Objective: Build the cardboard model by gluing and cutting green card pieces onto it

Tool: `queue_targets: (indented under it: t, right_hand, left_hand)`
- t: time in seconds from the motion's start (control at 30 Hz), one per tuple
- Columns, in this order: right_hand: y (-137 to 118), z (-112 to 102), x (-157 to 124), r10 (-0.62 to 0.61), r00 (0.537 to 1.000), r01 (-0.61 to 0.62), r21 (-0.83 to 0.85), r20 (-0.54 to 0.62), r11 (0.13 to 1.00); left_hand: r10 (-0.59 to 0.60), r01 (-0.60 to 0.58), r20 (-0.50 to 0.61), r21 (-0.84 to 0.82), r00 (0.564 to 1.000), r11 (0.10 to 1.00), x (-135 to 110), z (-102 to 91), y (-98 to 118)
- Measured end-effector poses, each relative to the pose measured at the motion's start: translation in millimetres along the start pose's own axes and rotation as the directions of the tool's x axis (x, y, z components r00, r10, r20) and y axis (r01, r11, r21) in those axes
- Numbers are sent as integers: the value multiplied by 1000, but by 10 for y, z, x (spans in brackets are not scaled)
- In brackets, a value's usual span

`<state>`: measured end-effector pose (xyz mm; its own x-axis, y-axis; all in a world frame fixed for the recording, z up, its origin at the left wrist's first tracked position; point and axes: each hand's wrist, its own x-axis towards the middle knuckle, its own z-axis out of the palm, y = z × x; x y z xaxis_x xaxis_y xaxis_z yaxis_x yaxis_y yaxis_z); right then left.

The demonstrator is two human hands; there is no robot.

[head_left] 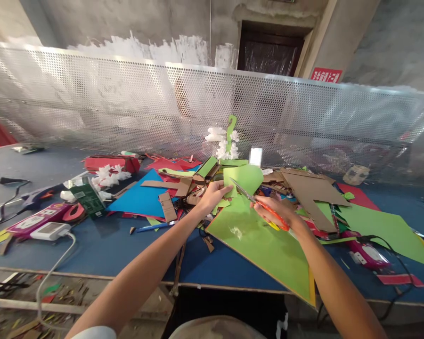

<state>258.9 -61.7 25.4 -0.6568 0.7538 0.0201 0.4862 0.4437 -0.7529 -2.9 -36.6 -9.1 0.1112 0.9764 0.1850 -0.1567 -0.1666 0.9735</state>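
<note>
My left hand [215, 193] pinches the left edge of a small piece of green paper [245, 180] and holds it up above the table. My right hand [275, 211] is wrapped round orange-handled scissors [265, 206], whose blades reach into the green paper from the right. Under both hands lies a large green sheet [265, 245] with a cardboard-coloured edge that overhangs the table's front edge.
The blue table [109, 245] is strewn with cardboard pieces [311, 190], a blue sheet [139, 197], red scraps, a green box [88, 197] and white paper flowers [109, 175]. A power strip [51, 230] and cables lie at left. A perforated metal screen [127, 108] stands behind.
</note>
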Motion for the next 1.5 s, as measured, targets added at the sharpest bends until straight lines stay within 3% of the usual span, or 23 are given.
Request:
queue_targets:
  t: [0.7,0.93,1.5]
  right_hand:
    - [-17,5,37,2,999,-3,-25,-40,1000]
    - [68,21,41,-27,999,23,93,39,995]
    - [140,83,83,9,1000,-8,43,-10,999]
  left_hand:
    - [4,-4,8,-13,1000,1000,70,-72,-131]
    - [-13,12,-16,-47,1000,999,74,-56,-124]
    - [23,-23,-25,3,999,1000,36,-24,-77]
